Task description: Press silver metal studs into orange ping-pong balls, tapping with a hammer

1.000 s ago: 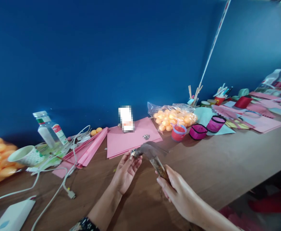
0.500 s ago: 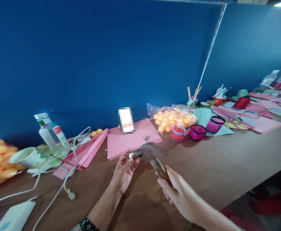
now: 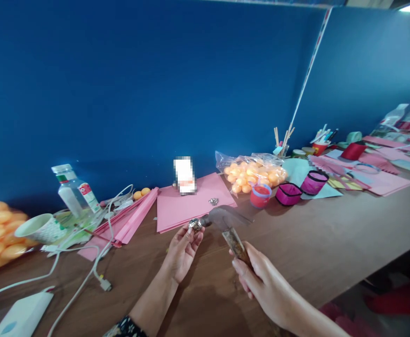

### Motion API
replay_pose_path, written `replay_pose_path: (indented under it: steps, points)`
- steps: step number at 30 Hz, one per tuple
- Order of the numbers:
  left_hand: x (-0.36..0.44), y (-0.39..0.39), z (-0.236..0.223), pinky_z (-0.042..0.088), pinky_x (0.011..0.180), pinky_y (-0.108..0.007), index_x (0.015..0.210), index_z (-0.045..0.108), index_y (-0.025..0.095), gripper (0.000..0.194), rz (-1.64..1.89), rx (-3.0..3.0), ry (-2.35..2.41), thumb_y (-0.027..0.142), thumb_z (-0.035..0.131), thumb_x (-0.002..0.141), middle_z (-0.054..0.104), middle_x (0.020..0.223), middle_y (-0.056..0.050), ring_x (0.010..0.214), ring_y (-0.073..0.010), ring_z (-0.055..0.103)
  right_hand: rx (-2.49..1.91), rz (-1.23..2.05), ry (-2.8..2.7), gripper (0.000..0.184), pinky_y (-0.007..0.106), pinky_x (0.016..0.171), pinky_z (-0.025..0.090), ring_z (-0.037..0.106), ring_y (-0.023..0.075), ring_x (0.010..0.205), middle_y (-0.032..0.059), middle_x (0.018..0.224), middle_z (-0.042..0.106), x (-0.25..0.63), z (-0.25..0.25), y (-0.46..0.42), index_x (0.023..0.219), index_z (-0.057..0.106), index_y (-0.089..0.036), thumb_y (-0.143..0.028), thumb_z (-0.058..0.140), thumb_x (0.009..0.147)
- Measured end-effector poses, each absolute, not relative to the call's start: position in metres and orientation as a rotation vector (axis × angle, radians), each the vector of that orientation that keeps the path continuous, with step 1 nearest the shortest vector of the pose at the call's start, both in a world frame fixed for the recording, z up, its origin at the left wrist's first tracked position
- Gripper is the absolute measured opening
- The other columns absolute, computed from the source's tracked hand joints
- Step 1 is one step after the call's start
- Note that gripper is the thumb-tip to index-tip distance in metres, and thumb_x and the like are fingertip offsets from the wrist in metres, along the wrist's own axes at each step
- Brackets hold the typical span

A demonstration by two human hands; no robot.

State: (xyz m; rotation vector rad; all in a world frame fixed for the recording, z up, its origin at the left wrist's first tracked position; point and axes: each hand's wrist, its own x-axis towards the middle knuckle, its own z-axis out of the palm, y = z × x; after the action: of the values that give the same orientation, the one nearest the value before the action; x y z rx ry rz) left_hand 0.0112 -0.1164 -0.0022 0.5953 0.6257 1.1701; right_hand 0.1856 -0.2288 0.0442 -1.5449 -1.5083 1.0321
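Observation:
My right hand [image 3: 255,271] is wrapped round the wooden handle of a claw hammer [image 3: 227,222], whose head is slightly blurred. The hammer's face is right beside a small shiny silver round piece [image 3: 195,224]; whether they touch I cannot tell. My left hand [image 3: 183,252] pinches that piece between thumb and fingers, above the table's front part. Behind the hammer, several small silver bits [image 3: 213,201] lie on a stack of pink paper [image 3: 180,213].
A white blurred-out object [image 3: 184,175] stands on the paper. To its right are a bag of orange balls [image 3: 248,173], a red cup [image 3: 260,195] and two magenta fabric cups [image 3: 289,193]. Leftwards lie white cables [image 3: 99,252], a power bank [image 3: 24,313], a bottle [image 3: 68,187] and a paper cup [image 3: 39,228].
The hammer and my right hand have shifted slightly to the right. My left hand keeps its pinch on the silver piece, which has moved only a little to the right.

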Motion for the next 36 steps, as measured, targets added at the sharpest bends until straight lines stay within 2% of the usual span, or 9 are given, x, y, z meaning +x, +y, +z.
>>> replay_pose_path:
  steps: [10, 15, 19, 22, 25, 36]
  points:
    - [0.014, -0.122, 0.002, 0.051, 0.079, -0.026, 0.091, 0.062, 0.013, 0.019, 1.113, 0.536, 0.673, 0.024, 0.06, 0.077, 0.07, 0.092, -0.01, 0.091, -0.0197, 0.064, -1.46, 1.119, -1.43, 0.022, 0.017, 0.044, 0.036, 0.041, 0.0083, 0.048, -0.0059, 0.056, 0.042, 0.182, 0.042, -0.227, 0.088, 0.043, -0.018, -0.038, 0.034, 0.089]
    - [0.014, -0.123, 0.003, 0.052, 0.078, -0.026, 0.094, 0.062, 0.011, 0.021, 1.074, 0.54, 0.668, 0.026, 0.053, 0.081, 0.069, 0.094, -0.013, 0.091, -0.0192, 0.064, -1.468, 1.121, -1.481, 0.024, 0.018, 0.044, 0.036, 0.042, 0.0085, 0.047, -0.0057, 0.057, 0.042, 0.186, 0.048, -0.226, 0.088, 0.045, -0.018, -0.04, 0.034, 0.089]
    - [0.013, -0.122, 0.004, 0.052, 0.078, -0.025, 0.096, 0.061, 0.011, 0.024, 1.062, 0.525, 0.67, 0.028, 0.05, 0.083, 0.068, 0.097, -0.013, 0.089, -0.0178, 0.065, -1.573, 0.927, -1.557, 0.025, 0.022, 0.051, 0.04, 0.049, 0.0118, 0.054, -0.0014, 0.061, 0.051, 0.203, 0.053, -0.226, 0.087, 0.047, -0.018, -0.039, 0.034, 0.089]
    - [0.012, -0.121, 0.003, 0.052, 0.078, -0.025, 0.097, 0.06, 0.011, 0.024, 1.06, 0.508, 0.672, 0.028, 0.049, 0.083, 0.067, 0.098, -0.013, 0.088, -0.0173, 0.065, -1.654, 0.669, -1.672, 0.023, 0.025, 0.059, 0.042, 0.055, 0.0158, 0.065, 0.0036, 0.072, 0.058, 0.223, 0.049, -0.228, 0.085, 0.05, -0.02, -0.037, 0.036, 0.088]
    - [0.013, -0.12, 0.003, 0.053, 0.076, -0.024, 0.097, 0.06, 0.011, 0.023, 1.079, 0.486, 0.702, 0.026, 0.049, 0.084, 0.067, 0.097, -0.013, 0.088, -0.0169, 0.065, -1.725, 0.444, -1.817, 0.019, 0.028, 0.067, 0.043, 0.058, 0.0192, 0.074, 0.0064, 0.083, 0.061, 0.246, 0.043, -0.231, 0.09, 0.051, -0.02, -0.035, 0.039, 0.087]
    - [0.012, -0.12, 0.007, 0.055, 0.071, -0.024, 0.095, 0.062, 0.01, 0.019, 1.087, 0.485, 0.768, 0.017, 0.05, 0.082, 0.067, 0.096, -0.014, 0.084, -0.0169, 0.066, -2.068, 0.062, -1.924, 0.023, 0.028, 0.064, 0.044, 0.061, 0.0175, 0.072, 0.0027, 0.089, 0.06, 0.315, 0.031, -0.255, 0.1, 0.055, -0.025, -0.035, 0.044, 0.083]
